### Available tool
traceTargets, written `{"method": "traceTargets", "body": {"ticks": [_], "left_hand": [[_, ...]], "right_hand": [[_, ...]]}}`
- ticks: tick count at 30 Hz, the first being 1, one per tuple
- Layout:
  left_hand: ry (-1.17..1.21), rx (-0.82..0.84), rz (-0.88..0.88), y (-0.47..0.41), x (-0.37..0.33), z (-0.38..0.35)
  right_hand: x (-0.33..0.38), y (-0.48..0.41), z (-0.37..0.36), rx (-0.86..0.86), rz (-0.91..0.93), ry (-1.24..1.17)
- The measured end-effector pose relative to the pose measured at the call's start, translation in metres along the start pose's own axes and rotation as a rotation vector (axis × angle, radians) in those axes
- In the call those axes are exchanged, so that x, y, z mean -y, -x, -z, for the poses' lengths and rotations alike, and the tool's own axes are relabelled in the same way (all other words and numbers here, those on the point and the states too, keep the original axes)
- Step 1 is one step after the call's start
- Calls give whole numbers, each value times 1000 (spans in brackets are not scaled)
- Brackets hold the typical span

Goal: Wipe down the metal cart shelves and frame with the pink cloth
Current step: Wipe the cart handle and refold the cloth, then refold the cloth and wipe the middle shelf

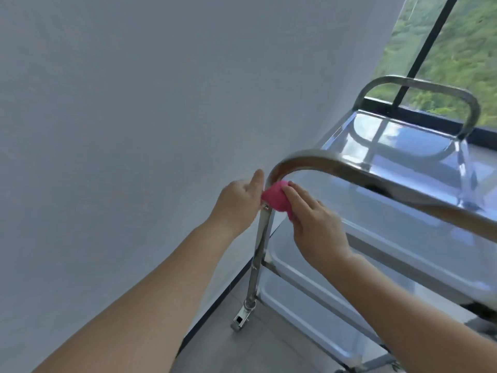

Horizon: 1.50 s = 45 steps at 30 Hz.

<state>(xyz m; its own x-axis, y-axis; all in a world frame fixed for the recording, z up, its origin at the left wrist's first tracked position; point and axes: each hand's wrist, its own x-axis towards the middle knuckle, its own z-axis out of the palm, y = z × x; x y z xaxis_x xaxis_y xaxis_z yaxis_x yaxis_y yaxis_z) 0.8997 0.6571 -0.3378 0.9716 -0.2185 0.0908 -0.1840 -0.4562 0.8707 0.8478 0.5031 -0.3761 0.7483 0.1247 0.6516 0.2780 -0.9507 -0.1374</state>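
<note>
A shiny metal cart [390, 205] with stacked shelves stands against the wall. Its near handle bar curves down into the left upright post [259, 246]. The pink cloth [275, 197] is bunched around the top of that post, just below the bend. My left hand [238, 201] holds the cloth and post from the left, thumb raised beside the bar. My right hand [313, 222] grips the cloth from the right, fingertips pressing into it.
A plain white wall [134, 130] runs close along the cart's left side. A caster wheel [242, 317] sits on the grey tiled floor. A window with a black frame [427, 49] lies behind the cart's far handle [419, 84].
</note>
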Motion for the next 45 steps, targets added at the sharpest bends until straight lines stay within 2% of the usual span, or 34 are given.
{"method": "traceTargets", "body": {"ticks": [3, 5, 7, 10, 13, 16, 18, 22, 29, 36, 45], "left_hand": [[177, 151, 89, 23, -44, 39], [314, 168, 140, 32, -81, 69], [332, 177, 148, 40, -125, 103], [282, 225, 75, 54, -191, 149], [293, 346, -11, 66, -242, 176], [311, 429, -91, 73, -278, 178], [331, 469, -132, 79, -296, 166], [319, 497, -166, 99, -319, 120], [352, 533, -96, 130, -353, -8], [290, 370, -86, 147, -425, -154], [303, 312, -5, 115, -460, -230]], "right_hand": [[37, -22, 41, 31, -19, -181], [66, -48, 84, 126, -116, -402], [88, -75, 131, 239, -233, -578], [101, -107, 202, 348, -317, -627], [98, -132, 267, 419, -481, -697], [85, -142, 313, 436, -652, -991], [73, -138, 337, 396, -687, -1048], [42, -109, 377, 300, -703, -932], [-66, -38, 432, 295, -707, -838], [-191, 14, 506, 298, -720, -794], [-289, 10, 513, 366, -709, -792]]}}
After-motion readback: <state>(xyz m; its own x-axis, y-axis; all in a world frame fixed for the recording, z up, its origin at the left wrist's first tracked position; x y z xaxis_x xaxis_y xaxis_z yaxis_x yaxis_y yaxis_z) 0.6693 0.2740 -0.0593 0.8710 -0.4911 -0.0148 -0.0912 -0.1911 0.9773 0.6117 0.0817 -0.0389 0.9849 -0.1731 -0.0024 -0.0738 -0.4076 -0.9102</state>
